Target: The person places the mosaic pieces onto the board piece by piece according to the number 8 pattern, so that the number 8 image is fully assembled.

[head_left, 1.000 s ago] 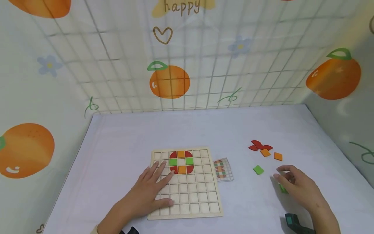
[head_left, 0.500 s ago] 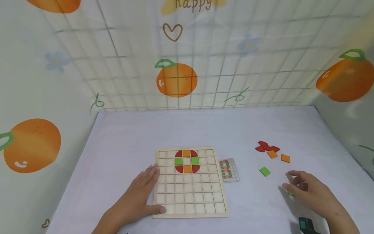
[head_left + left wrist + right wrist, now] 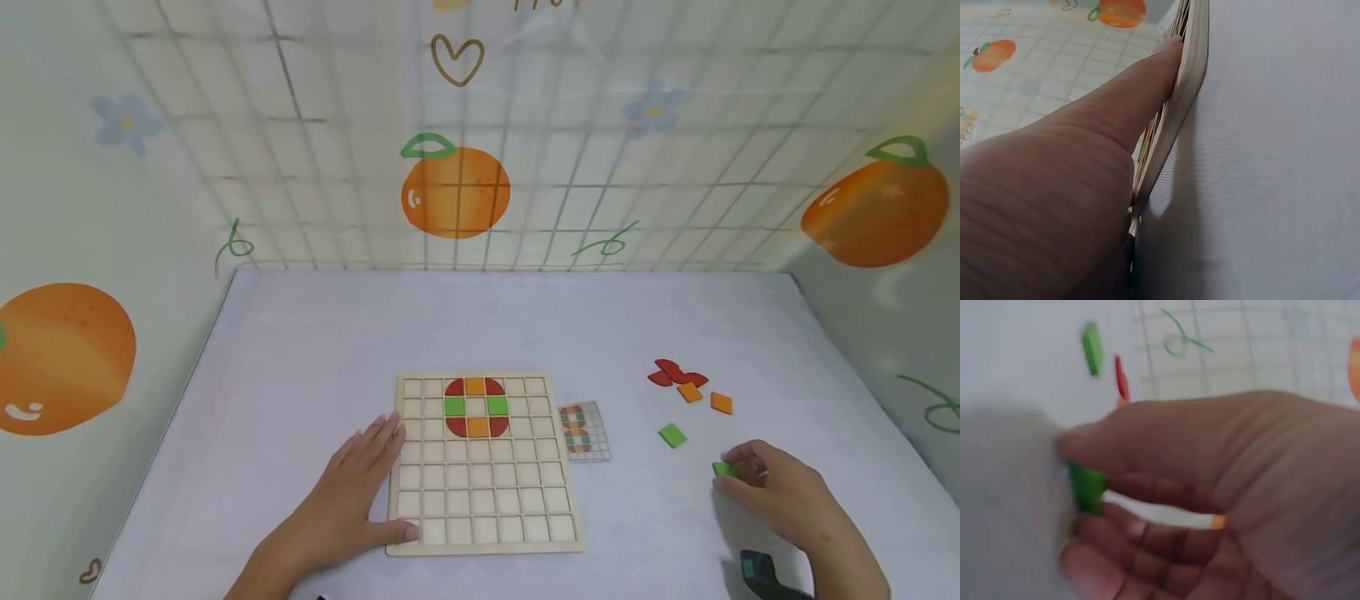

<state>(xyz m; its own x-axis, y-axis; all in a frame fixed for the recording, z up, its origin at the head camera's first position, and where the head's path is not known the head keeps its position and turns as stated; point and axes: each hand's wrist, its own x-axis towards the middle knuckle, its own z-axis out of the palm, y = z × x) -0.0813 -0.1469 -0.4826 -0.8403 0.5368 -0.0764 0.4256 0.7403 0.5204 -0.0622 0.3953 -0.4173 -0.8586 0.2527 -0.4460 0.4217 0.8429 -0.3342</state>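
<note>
Pale gridded board [image 3: 483, 504], lower centre, holds a ring of red, orange and green tiles [image 3: 477, 427] in its upper cells, my straight-fingered left hand [image 3: 341, 504] on its left edge, my right hand's [image 3: 780, 496] fingers, lower right, now pinching the flat green square [image 3: 723, 470], parted half a second ago.

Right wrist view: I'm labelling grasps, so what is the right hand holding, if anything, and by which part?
The right hand pinches a green tile between thumb and fingers, by its palm-side part; exact contact edges are too blurred to tell.
</note>
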